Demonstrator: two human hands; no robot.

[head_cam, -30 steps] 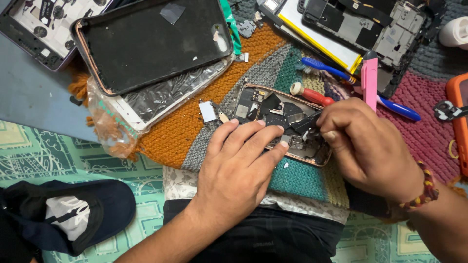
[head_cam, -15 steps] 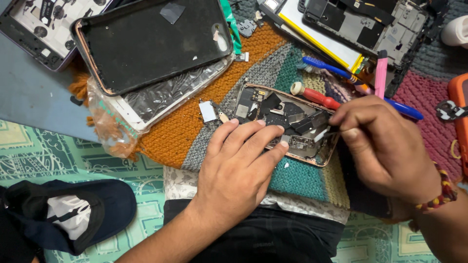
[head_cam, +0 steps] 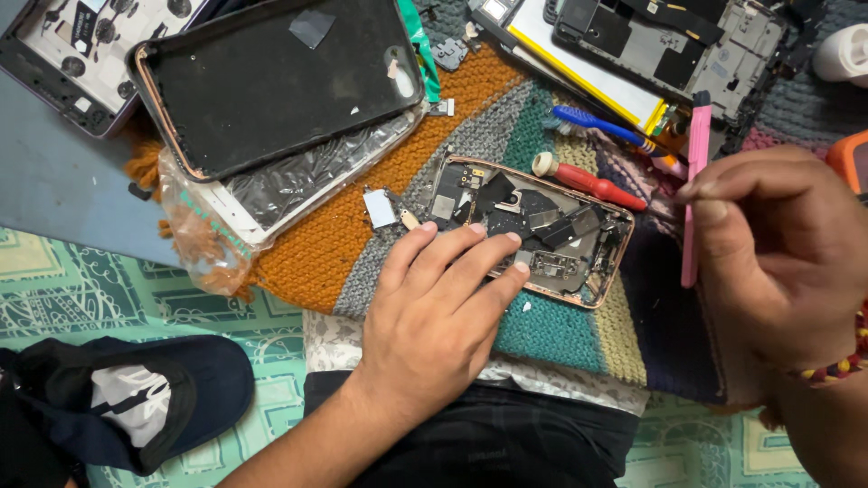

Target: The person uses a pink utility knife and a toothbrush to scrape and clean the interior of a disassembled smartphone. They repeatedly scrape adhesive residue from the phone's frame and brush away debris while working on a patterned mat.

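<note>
While your left hand (head_cam: 432, 312) lies flat, fingers spread, pressing the opened phone (head_cam: 533, 228) onto the knitted mat (head_cam: 325, 244), your right hand (head_cam: 779, 253) pinches a pink pry tool (head_cam: 694, 194) just right of it, beside a red screwdriver (head_cam: 592, 181).

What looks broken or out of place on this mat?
The opened phone under the left hand lies with its back off and its inner parts bare. A small loose silver plate sits beside it on the knitted mat. The right hand holds a pink tool.
</note>
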